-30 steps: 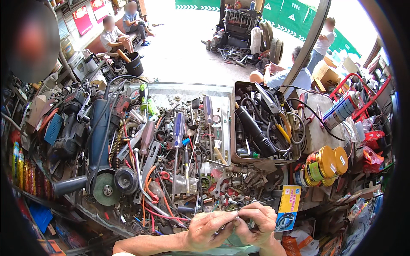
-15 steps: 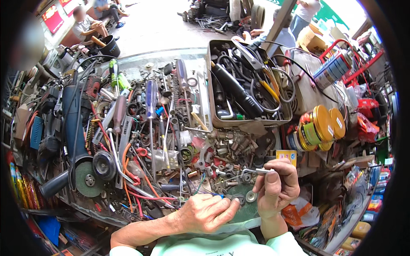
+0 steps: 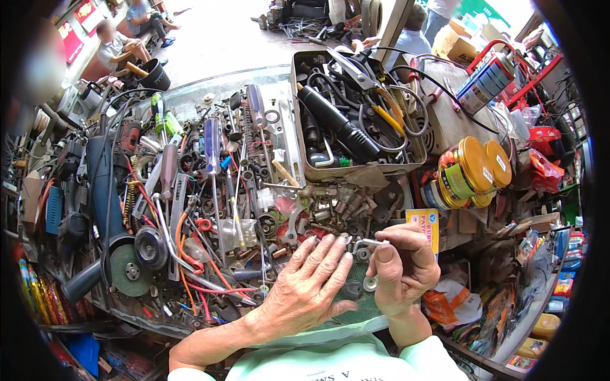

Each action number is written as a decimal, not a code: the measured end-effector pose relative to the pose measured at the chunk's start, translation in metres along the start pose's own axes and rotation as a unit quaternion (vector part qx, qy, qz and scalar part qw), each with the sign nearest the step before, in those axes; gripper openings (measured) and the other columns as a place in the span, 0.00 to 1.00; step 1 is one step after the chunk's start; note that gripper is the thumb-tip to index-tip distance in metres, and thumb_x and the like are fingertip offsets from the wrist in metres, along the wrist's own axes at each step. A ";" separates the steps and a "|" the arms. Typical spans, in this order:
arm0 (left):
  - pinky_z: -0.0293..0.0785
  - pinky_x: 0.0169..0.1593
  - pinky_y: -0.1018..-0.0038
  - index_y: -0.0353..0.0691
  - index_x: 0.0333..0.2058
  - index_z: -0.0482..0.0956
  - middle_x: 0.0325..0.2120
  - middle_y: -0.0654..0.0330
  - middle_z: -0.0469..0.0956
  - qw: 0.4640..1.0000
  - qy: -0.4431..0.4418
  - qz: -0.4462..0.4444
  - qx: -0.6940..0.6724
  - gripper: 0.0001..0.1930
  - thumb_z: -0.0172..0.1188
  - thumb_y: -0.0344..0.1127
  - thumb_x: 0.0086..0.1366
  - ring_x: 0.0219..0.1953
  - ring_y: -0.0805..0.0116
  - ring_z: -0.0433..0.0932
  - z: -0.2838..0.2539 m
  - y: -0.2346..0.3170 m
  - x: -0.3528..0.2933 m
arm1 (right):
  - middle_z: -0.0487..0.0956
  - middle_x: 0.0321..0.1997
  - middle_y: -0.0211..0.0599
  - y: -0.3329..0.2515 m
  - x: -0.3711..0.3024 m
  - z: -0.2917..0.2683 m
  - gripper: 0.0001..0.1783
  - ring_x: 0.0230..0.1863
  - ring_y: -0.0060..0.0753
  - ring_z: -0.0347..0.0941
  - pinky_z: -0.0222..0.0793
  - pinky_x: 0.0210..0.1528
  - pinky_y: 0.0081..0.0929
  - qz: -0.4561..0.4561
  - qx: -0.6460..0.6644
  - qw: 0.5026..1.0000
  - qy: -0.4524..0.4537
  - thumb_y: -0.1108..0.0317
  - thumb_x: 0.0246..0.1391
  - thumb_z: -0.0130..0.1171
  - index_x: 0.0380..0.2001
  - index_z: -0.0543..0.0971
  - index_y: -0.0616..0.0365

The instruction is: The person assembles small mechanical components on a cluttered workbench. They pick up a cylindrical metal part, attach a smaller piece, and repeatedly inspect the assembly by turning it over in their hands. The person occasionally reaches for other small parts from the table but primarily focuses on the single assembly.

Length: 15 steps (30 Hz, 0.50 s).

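Observation:
My right hand [image 3: 405, 273] pinches a small silvery bent metal piece [image 3: 370, 242] between thumb and fingers, its hooked end pointing left. My left hand [image 3: 310, 279] lies palm down with fingers stretched out, fingertips among small metal parts close to that hooked end. Whether the left fingertips touch the piece I cannot tell. Below and between the hands are a green mesh disc [image 3: 362, 310], a pale round washer-like part [image 3: 370, 284] and a dark round part [image 3: 351, 289]. A yellow and white small box [image 3: 424, 223] stands just beyond my right hand.
An open metal toolbox [image 3: 362, 170] of cables and tools sits beyond. Screwdrivers [image 3: 212, 143], an angle grinder [image 3: 105, 184], wrenches and loose hardware crowd the left side. Yellow-lidded jars [image 3: 474, 166] and a spray can [image 3: 486, 82] stand right. People sit far left [image 3: 117, 51].
My left hand has opened from a curled grip and reached forward toward the bent metal piece. My right hand keeps holding that piece. The whole view has shifted slightly.

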<state>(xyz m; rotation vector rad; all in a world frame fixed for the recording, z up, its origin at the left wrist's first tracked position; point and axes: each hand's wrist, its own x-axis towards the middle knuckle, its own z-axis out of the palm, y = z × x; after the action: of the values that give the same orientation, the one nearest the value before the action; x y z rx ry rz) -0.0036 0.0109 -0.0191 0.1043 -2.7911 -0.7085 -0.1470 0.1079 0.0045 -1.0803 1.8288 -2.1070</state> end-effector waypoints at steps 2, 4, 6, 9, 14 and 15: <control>0.54 0.72 0.46 0.28 0.64 0.66 0.67 0.38 0.63 1.000 0.000 0.003 -0.007 0.45 0.65 0.60 0.59 0.70 0.40 0.62 0.003 -0.001 -0.002 | 0.82 0.34 0.46 0.000 0.001 0.000 0.11 0.31 0.24 0.75 0.72 0.29 0.16 -0.011 -0.004 1.000 -0.002 0.74 0.56 0.69 0.39 0.80 0.69; 0.54 0.72 0.46 0.28 0.65 0.65 0.67 0.38 0.63 1.000 0.015 -0.003 -0.012 0.46 0.65 0.60 0.59 0.70 0.40 0.61 0.003 0.000 -0.002 | 0.82 0.34 0.46 0.000 0.001 -0.001 0.11 0.31 0.24 0.76 0.72 0.29 0.16 -0.023 -0.012 1.000 0.003 0.74 0.56 0.69 0.38 0.80 0.69; 0.55 0.72 0.46 0.28 0.64 0.66 0.67 0.37 0.63 1.000 0.015 -0.002 -0.013 0.45 0.65 0.59 0.60 0.70 0.39 0.61 0.001 0.002 -0.002 | 0.82 0.34 0.46 -0.001 0.000 -0.003 0.10 0.31 0.25 0.76 0.72 0.28 0.16 -0.041 -0.019 0.999 0.005 0.75 0.55 0.69 0.38 0.80 0.69; 0.59 0.70 0.46 0.28 0.62 0.68 0.65 0.37 0.64 1.000 -0.014 0.010 0.014 0.41 0.64 0.57 0.63 0.69 0.39 0.63 -0.003 0.011 -0.001 | 0.82 0.34 0.45 -0.001 0.002 -0.001 0.10 0.29 0.23 0.75 0.69 0.24 0.14 -0.070 -0.025 0.997 0.018 0.75 0.54 0.70 0.38 0.82 0.68; 0.68 0.63 0.51 0.33 0.48 0.81 0.51 0.45 0.80 0.996 -0.014 0.047 0.075 0.21 0.68 0.37 0.58 0.59 0.52 0.76 -0.053 0.038 0.004 | 0.82 0.33 0.41 0.001 0.010 -0.001 0.09 0.21 0.14 0.70 0.63 0.19 0.13 -0.132 -0.061 0.989 0.004 0.75 0.52 0.72 0.36 0.84 0.65; 0.69 0.59 0.54 0.33 0.45 0.81 0.47 0.47 0.81 0.994 -0.013 0.040 0.102 0.18 0.66 0.34 0.57 0.55 0.54 0.78 -0.066 0.036 0.006 | 0.82 0.33 0.41 -0.001 0.010 -0.002 0.09 0.21 0.14 0.70 0.63 0.19 0.13 -0.131 -0.061 0.989 0.006 0.75 0.52 0.72 0.36 0.84 0.65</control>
<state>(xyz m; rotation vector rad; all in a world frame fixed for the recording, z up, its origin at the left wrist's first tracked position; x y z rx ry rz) 0.0080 0.0117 0.0555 0.0225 -2.8674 -0.4069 -0.1549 0.1047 0.0099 -1.4123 1.9369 -2.1641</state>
